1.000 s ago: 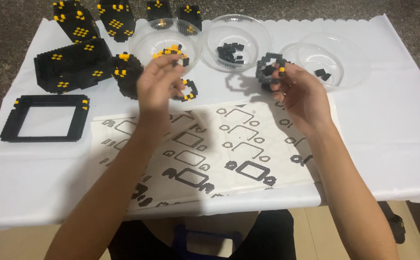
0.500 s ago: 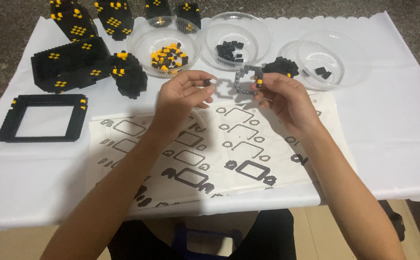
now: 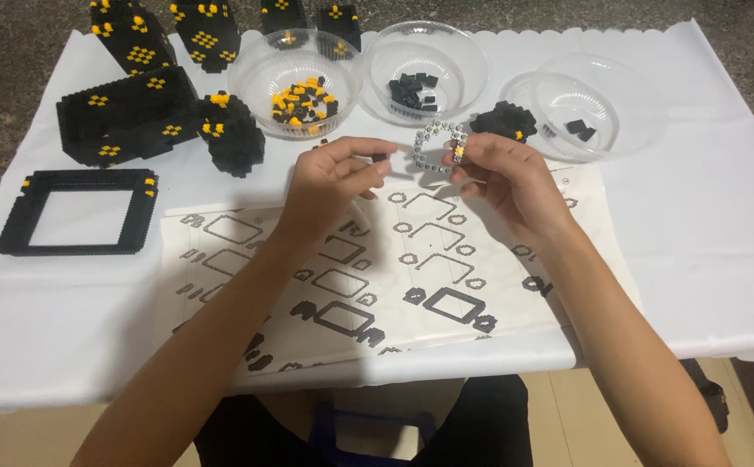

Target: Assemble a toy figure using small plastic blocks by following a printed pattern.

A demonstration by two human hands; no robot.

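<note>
**Brick ring held above instruction sheet**

Table covering: white cloth, carrying a printed white paper instruction sheet. Left of the sheet lies a black rectangular brick frame, with a large black-and-yellow brick block behind it. Three clear plastic bowls stand along the far edge. Right hand: fingers pinched on a small grey studded brick ring, raised over the sheet. Left hand: fingertips pressed on what appears to be a tiny black brick, just beside the ring.
</note>
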